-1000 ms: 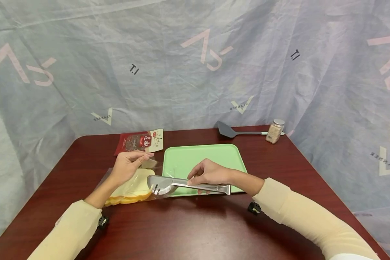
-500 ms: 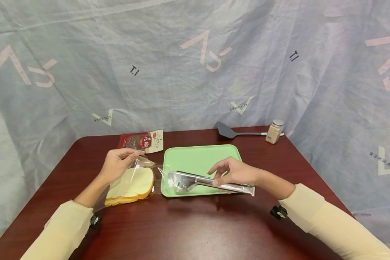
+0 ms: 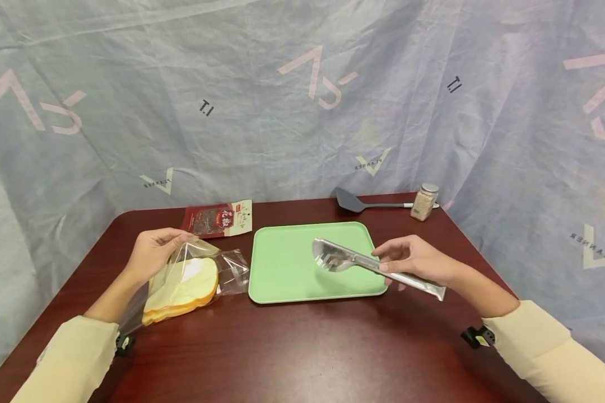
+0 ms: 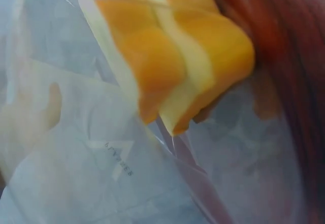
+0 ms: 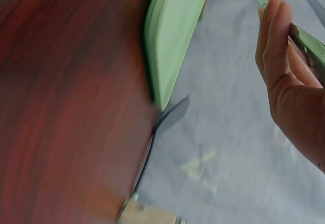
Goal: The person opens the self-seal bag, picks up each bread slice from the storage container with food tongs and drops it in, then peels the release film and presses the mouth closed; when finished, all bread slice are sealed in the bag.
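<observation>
On the left, my left hand (image 3: 151,256) pinches the raised edge of a clear plastic bag (image 3: 234,272). Inside it lie bread slices (image 3: 189,286) with orange-yellow crusts; the left wrist view shows the stacked crusts of the bread (image 4: 216,46) through the film. Metal tongs (image 3: 355,258) are gripped between thumb and fingers by my right hand (image 3: 418,262). Their slotted heads hang above the light green tray (image 3: 282,263), with no food seen between them. In the right wrist view my right hand (image 5: 289,76) holds the tongs at the picture's edge.
Behind the bread bag lies a red and cream spice pouch (image 3: 218,219). At the back right is a grey spatula (image 3: 352,201), its white handle end passing behind a lidded glass jar (image 3: 425,202). A grey cloth (image 3: 282,112) hangs behind the dark red table (image 3: 292,352).
My right hand has carried the tongs rightward, away from the bag and over the tray. My left hand has drawn the bag with the bread to the left, off the tray's edge.
</observation>
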A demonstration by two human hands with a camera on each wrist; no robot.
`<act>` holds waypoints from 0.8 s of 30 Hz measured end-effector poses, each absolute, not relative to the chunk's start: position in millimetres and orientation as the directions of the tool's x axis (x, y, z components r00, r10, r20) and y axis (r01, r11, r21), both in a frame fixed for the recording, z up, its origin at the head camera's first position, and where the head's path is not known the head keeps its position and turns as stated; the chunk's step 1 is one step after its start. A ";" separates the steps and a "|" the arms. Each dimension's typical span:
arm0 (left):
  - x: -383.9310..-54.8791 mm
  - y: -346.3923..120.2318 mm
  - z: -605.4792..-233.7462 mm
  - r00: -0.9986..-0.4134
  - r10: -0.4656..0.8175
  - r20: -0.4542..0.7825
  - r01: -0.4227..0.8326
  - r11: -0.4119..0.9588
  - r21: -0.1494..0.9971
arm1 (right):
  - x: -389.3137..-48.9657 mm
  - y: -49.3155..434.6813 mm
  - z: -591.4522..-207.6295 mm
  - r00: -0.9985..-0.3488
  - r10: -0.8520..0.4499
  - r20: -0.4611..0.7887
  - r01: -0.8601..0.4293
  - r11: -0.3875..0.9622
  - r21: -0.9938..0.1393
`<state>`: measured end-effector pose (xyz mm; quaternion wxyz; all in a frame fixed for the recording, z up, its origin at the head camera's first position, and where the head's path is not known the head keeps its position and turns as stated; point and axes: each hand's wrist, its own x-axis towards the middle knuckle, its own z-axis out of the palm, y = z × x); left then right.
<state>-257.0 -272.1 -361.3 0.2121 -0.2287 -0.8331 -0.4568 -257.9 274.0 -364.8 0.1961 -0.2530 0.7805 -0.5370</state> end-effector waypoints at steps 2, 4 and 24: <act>-259.1 -273.7 -360.4 -0.807 0.174 0.565 0.571 0.475 0.670 | -259.3 284.6 -366.0 -0.816 -0.578 -0.021 -0.176 0.283 -0.943; -263.3 -274.5 -360.8 -0.808 0.173 0.564 0.571 0.469 0.674 | -261.2 293.1 -368.6 -0.843 -0.537 -0.025 -0.147 0.276 -0.950; -283.4 -281.6 -397.4 -0.866 0.295 0.404 0.500 0.502 0.706 | -301.9 337.8 -398.3 -0.991 -0.104 -0.082 0.043 0.333 -0.942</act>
